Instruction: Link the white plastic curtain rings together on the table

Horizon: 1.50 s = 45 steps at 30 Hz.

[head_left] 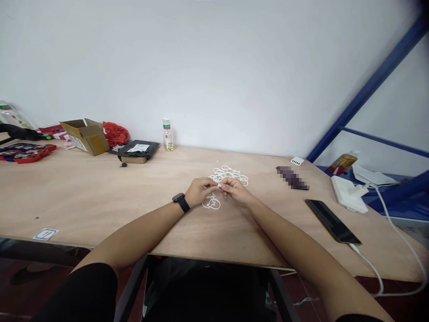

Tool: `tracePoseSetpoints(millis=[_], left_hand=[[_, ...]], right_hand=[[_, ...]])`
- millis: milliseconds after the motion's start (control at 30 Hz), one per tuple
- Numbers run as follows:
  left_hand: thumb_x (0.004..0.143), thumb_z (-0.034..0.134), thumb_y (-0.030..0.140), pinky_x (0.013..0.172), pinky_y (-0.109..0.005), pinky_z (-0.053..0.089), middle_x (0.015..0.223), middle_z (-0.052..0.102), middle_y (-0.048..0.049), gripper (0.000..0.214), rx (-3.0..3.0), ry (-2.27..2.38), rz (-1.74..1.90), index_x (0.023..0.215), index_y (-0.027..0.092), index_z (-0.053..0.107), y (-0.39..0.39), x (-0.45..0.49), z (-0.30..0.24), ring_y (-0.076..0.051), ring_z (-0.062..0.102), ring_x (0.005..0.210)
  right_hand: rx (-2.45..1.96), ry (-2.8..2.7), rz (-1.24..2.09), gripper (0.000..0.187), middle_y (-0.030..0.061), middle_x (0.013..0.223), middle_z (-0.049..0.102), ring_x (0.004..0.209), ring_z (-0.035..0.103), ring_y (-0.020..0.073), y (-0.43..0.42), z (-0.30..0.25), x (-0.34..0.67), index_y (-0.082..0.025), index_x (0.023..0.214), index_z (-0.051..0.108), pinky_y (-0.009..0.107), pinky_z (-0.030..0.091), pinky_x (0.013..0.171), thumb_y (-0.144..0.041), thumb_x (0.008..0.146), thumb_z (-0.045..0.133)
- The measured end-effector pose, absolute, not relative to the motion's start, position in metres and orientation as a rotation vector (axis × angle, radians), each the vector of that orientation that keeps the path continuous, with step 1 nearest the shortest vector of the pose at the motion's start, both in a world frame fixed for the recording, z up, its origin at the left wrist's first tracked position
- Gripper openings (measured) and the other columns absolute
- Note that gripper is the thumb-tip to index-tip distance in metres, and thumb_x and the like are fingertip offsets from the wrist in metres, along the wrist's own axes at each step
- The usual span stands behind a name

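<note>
pinching a small white ring between both hands at the plywood table

standing beside the person, i see both forearms stretched out over the table (100, 192). the left hand (200, 190) and the right hand (235, 188) meet fingertip to fingertip near the middle of the board. between them sits a white ring (219, 184). the thumb and forefinger of each hand are closed together on it, one hand on either side, and the other fingers are curled in. it is too small to tell whether it is one ring or two being pressed together.

just behind the hands lies a loose pile of rings (231, 173). just below them, on the near side, a small linked cluster (212, 203) rests on the wood, close under the left hand.

to my eye the step in hand is fine work on that one piece, held just above the board between the pile and the cluster. any next move with it calls for a steady two-sided pinch and small, careful finger motion, since the piece is light and could easily slip.

a black watch (181, 202) is on the left wrist. a dark phone (332, 221) lies well off to the right, a small bottle (168, 134) stands at the wall, and a cardboard box (86, 135) sits far left.
</note>
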<state>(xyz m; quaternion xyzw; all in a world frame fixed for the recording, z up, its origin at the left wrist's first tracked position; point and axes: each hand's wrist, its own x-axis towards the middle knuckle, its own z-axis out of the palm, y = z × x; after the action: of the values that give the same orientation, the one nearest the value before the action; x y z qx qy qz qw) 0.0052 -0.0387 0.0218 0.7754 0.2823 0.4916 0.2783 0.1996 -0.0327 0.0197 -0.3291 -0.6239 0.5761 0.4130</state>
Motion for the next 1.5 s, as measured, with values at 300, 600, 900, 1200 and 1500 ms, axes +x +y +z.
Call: tracePoseSetpoints(millis=[300,600,900,1200,1500], left_hand=[[0.087,0.060,0.048,0.064,-0.025,0.047,0.075,0.068,-0.0067,0.036,2.190,0.708,1.299,0.082,0.015,0.071,-0.040,0.004,0.020,-0.014,0.061,0.068],[0.093,0.053,0.042,0.066,-0.024,0.046,0.075,0.066,-0.0058,0.033,2.387,0.669,1.218,0.082,0.015,0.069,-0.042,0.002,0.024,-0.013,0.060,0.070],[0.090,0.058,0.040,0.086,-0.033,0.050,0.110,0.063,-0.0102,0.036,2.376,0.826,1.404,0.120,0.020,0.060,-0.040,-0.001,0.030,-0.018,0.061,0.094],[0.080,0.065,0.035,0.099,-0.038,0.038,0.112,0.066,-0.0055,0.026,2.754,0.774,0.769,0.102,0.022,0.070,-0.038,-0.004,0.023,-0.023,0.058,0.106],[0.080,0.055,0.024,0.095,-0.040,0.039,0.104,0.068,-0.0047,0.028,2.679,1.147,0.618,0.103,0.025,0.072,-0.030,-0.010,0.018,-0.024,0.059,0.102]], right_hand=[[-0.808,-1.670,1.463,0.040,-0.0046,0.056,0.056,0.049,0.051,0.0089,-0.030,0.021,0.204,-0.018,0.072,0.058,0.022,0.044,0.050,-0.053,0.069,0.077],[-0.826,-1.726,1.438,0.042,-0.0034,0.057,0.059,0.052,0.055,0.0099,-0.028,0.019,0.207,-0.017,0.069,0.058,0.022,0.044,0.052,-0.053,0.066,0.080],[-0.943,-1.738,0.828,0.026,0.0004,0.072,0.062,0.065,0.056,0.0140,-0.030,0.025,0.202,-0.020,0.078,0.063,0.027,0.045,0.062,-0.045,0.080,0.068],[-1.284,-1.837,0.164,0.018,0.0063,0.104,0.067,0.073,0.061,0.0170,-0.008,0.011,0.227,-0.021,0.097,0.068,0.033,0.049,0.074,-0.023,0.081,0.058],[-1.156,-2.004,0.096,0.014,0.0050,0.093,0.069,0.084,0.062,0.0195,-0.019,0.011,0.214,-0.022,0.092,0.070,0.032,0.048,0.077,-0.024,0.086,0.057]])
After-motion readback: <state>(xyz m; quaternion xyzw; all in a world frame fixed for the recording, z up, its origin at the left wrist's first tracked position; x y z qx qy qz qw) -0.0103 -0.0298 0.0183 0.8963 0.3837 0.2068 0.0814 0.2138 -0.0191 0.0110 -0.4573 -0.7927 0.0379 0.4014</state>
